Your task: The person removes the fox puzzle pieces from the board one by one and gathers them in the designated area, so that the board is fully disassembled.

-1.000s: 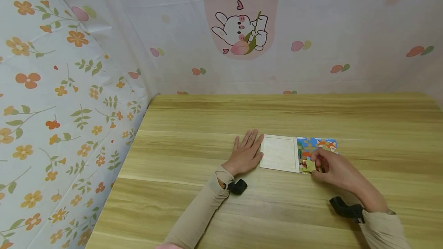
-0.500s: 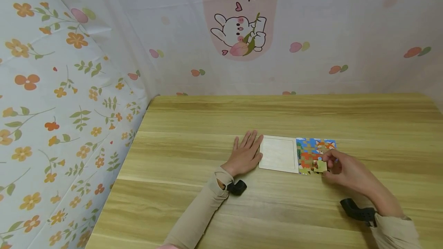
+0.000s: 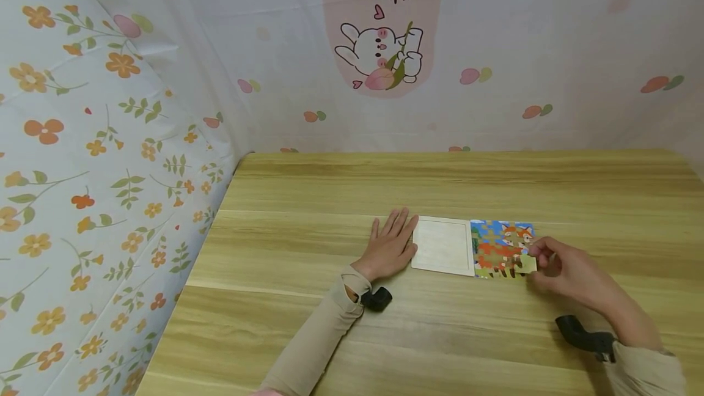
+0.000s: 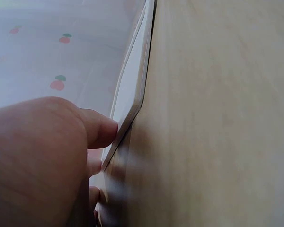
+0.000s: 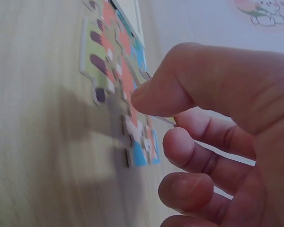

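My right hand [image 3: 574, 274] pinches a yellow-green jigsaw piece [image 3: 526, 263] between thumb and fingers. It holds the piece at the lower right corner of a partly joined jigsaw puzzle [image 3: 486, 252] with a fox picture. In the right wrist view, the thumb [image 5: 154, 99] covers much of the piece, and the joined pieces [image 5: 97, 54] lie flat on the table. Against the left edge of a pale, shallow puzzle tray [image 3: 442, 245] rests my left hand [image 3: 386, 248], its fingers straight. From the left wrist, the thumb [image 4: 103, 130] is seen touching the tray's edge.
The wooden table [image 3: 308, 194] carries the tray and puzzle side by side. A white printed cloth [image 3: 495, 29] hangs behind it, and a flowered cloth [image 3: 110, 200] borders the left side. Black wrist cameras sit on both wrists.
The right hand has slid rightward with the jigsaw piece, from the puzzle's lower left to its lower right corner, uncovering more of the picture. My left hand has stayed put.
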Action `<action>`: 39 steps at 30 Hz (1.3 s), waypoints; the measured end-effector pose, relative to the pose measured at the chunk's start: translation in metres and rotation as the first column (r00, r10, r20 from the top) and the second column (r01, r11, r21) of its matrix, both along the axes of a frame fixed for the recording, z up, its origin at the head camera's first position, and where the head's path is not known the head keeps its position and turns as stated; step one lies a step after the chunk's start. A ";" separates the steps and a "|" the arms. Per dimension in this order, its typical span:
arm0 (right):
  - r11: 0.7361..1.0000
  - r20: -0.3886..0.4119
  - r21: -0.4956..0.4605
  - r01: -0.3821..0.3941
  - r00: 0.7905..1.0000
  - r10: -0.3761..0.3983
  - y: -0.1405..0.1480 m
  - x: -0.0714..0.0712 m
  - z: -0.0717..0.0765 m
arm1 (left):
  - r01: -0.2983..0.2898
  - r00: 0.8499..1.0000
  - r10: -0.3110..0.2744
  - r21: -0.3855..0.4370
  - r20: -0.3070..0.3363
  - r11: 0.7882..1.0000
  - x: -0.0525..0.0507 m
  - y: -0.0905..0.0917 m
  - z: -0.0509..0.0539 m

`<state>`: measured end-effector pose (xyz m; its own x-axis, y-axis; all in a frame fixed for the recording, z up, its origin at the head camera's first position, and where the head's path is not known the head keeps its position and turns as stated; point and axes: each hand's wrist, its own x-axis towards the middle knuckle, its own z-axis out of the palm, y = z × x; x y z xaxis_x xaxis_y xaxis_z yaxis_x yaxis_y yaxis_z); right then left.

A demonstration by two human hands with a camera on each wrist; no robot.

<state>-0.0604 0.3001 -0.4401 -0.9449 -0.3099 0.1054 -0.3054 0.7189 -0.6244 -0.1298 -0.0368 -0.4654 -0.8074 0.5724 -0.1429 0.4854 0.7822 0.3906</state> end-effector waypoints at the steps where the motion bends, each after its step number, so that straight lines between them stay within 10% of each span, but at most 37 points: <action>1: 1.000 0.004 -0.003 0.003 1.000 -0.003 0.002 0.000 0.000 | 0.000 1.000 0.000 0.000 -0.001 1.000 0.000 0.000 0.000; 39: 0.997 0.086 -0.011 0.078 0.993 -0.077 0.027 0.011 -0.012 | -0.001 1.000 0.001 0.001 -0.014 1.000 0.000 0.000 0.000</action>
